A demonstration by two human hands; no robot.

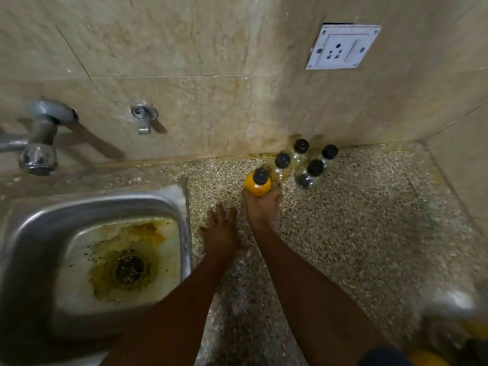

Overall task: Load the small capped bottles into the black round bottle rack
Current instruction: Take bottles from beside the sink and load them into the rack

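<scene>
The right hand is gripping the upright yellow bottle from below, while the left hand is lying open, empty, beside it.

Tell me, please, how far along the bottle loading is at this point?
Done: nothing I can confirm; the rack is not clearly in view, only a blur at the lower right. In hand: the right hand grips a yellow bottle on the counter, while the left hand is open and empty. Left: four clear bottles stand by the wall.

Right hand grips yellow bottle; left hand flat on counter.
</scene>
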